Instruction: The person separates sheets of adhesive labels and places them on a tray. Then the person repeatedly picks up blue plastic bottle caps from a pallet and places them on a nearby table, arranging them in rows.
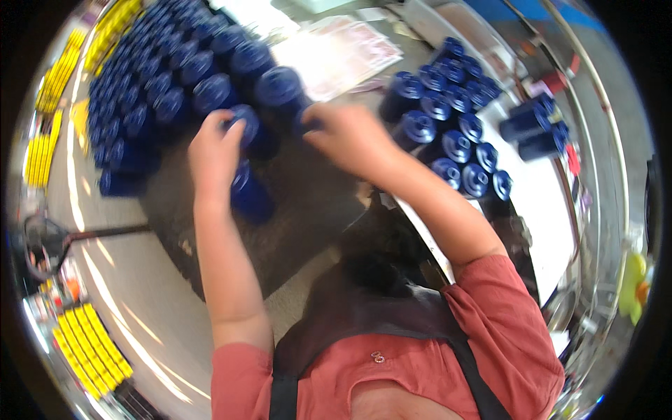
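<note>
Many blue cylindrical canisters with round ringed tops (197, 65) stand packed on a dark work surface (310, 194) at the upper left. My left hand (218, 142) has its thumb and fingers at the top of one blue canister (247, 123) at the group's near edge; the grip is blurred. Close to another large blue canister (281, 86), my right hand (341, 131) has its fingers bent, with a dark blue part at the fingertips. Whether it holds that part is unclear. A further blue canister (252, 197) is beside my left wrist.
A second group of blue canisters (457, 149) stands at the right by a white surface (546, 231). Printed sheets (336, 55) lie at the top, near a clear plastic bin (462, 31). Yellow stacked items (92, 349) are at the far left.
</note>
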`<state>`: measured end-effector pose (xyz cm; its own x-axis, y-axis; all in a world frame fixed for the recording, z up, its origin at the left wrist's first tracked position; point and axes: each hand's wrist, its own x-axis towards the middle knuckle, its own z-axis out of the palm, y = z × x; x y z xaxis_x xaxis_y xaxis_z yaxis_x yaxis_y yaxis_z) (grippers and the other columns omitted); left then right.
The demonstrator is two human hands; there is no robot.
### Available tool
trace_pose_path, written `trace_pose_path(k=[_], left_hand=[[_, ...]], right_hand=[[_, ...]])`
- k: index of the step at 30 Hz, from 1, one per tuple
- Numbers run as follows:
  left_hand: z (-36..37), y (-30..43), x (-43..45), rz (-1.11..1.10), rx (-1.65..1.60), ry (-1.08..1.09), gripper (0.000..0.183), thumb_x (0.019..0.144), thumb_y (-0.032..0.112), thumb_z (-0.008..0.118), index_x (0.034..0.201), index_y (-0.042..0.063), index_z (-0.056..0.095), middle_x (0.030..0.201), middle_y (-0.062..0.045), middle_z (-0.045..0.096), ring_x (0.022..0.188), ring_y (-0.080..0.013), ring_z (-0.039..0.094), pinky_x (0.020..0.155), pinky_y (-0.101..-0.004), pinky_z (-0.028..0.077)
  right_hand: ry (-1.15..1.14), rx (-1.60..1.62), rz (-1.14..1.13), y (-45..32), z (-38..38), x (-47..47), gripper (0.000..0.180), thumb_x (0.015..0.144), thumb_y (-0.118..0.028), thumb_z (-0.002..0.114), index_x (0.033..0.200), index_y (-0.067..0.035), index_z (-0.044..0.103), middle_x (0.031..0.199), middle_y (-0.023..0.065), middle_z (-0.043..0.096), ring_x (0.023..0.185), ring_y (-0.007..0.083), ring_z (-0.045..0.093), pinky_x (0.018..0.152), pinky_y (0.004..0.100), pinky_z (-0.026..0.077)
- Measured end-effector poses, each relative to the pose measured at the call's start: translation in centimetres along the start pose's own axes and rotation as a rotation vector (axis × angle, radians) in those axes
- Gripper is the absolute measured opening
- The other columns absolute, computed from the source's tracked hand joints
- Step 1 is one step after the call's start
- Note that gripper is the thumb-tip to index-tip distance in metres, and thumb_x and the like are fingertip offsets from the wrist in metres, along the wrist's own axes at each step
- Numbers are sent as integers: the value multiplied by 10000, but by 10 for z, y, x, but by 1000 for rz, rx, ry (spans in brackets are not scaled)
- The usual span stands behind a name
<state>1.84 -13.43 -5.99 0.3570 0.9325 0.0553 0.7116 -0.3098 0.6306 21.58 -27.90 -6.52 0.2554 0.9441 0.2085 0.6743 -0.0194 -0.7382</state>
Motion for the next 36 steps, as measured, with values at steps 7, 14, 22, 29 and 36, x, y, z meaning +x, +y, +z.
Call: trace_pose_path(k=[7, 14, 22, 29, 36], left_hand=[[-10, 25, -62, 88, -84, 67, 210, 937, 142, 668, 1107, 17, 666, 927, -65, 650, 845, -139, 598, 816, -279, 496], [-40, 114, -133, -17, -401, -309, 280, 936, -26, 592, 1215, -3, 604, 923, 2, 579, 686, -25, 456, 592, -172, 341], [30, 286, -170, 470, -424, -604, 296, 916, -14, 621, 1212, -11, 603, 797, 24, 529, 552, 2, 393, 467, -163, 265], [159, 440, -191, 965, -224, -692, 239, 884, 122, 705, 1104, 32, 674, 744, -121, 650, 630, -183, 624, 615, -311, 486], [281, 521, -199, 1407, 44, -610, 262, 846, 213, 758, 1051, 62, 695, 814, -197, 690, 788, -384, 674, 703, -456, 520]], right_hand=[[72, 267, 54, -12, -85, -72, 255, 824, -152, 737, 1043, -33, 683, 845, 240, 688, 843, 418, 682, 765, 474, 535], [116, 286, 168, -16, -229, -219, 269, 869, -98, 753, 1126, -83, 677, 667, 44, 567, 568, 87, 540, 522, 273, 406], [646, 42, 638, 34, -339, -355, 223, 860, -57, 680, 1083, -39, 684, 752, -32, 550, 653, 37, 484, 582, 226, 393], [915, -246, 684, 172, -408, -395, 258, 900, -186, 712, 1103, -30, 683, 701, 20, 575, 639, 91, 524, 591, 273, 434], [861, -274, 727, 309, -457, -371, 319, 859, -243, 722, 1083, -17, 720, 889, 179, 726, 796, 259, 703, 754, 363, 541]])
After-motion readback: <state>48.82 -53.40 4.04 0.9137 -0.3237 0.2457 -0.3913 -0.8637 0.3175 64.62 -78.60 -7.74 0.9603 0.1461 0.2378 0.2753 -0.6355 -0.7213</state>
